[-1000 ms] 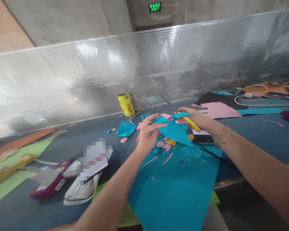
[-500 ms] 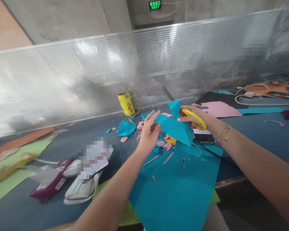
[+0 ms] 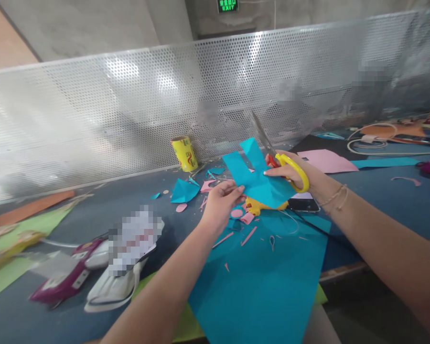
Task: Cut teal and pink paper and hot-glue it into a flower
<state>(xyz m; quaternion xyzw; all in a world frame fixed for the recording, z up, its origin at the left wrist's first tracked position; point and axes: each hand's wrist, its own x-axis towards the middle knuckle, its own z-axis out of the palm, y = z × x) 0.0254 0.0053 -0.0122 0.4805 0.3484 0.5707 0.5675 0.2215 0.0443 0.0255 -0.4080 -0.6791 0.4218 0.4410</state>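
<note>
A cut piece of blue paper [image 3: 258, 184] is held up in front of me, with two arms pointing upward and a wider lower part. My left hand [image 3: 224, 203] pinches its left edge between thumb and fingers. In my right hand [image 3: 290, 167] is a pair of scissors [image 3: 295, 174] with yellow and red handles, the blades pointing up and away behind the paper. The right thumb also presses on the paper's right side. Under it, partly hidden, lies a yellow object [image 3: 256, 206]. A large blue sheet [image 3: 258, 282] spreads below my hands, strewn with pink scraps.
A yellow roll [image 3: 185, 154] stands by the perforated metal screen [image 3: 146, 105]. Pink paper [image 3: 326, 161] lies on black sheet to the right, near a white cable [image 3: 372, 138]. A phone [image 3: 304, 204] is beneath my right hand. Left are a purple device [image 3: 62, 282] and a white pouch [image 3: 111, 289].
My left hand's outstretched fingers have closed on the blue paper's left edge. The paper has turned so both arms point up. The scissor blades now show more fully above it.
</note>
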